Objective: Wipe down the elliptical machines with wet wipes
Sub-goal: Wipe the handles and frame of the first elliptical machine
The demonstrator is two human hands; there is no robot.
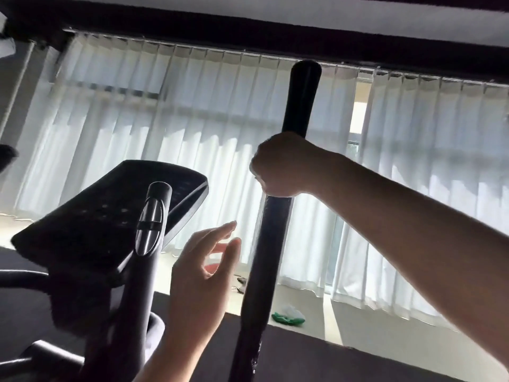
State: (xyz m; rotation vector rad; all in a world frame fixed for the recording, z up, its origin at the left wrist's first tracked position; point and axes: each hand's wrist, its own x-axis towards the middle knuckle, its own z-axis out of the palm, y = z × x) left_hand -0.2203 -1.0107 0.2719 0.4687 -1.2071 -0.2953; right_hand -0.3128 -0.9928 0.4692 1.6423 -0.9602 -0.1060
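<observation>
Wiping the tall black padded handlebar of the elliptical machine, right hand clamped around its upper part, any wipe hidden inside the fist; left hand hovering apart, fingers loose, beside the pole. Likely needing next a downward slide, left hand steadying.

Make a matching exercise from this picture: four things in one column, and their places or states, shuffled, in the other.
Things:
1. right hand
2. left hand
3. console
4. green-and-white item

States:
A. lies on the floor by the curtains
B. open, touching nothing
C. grips the tall handlebar
D. dark and tilted, left of the tall handlebar

Pairs: 1-C, 2-B, 3-D, 4-A
</observation>
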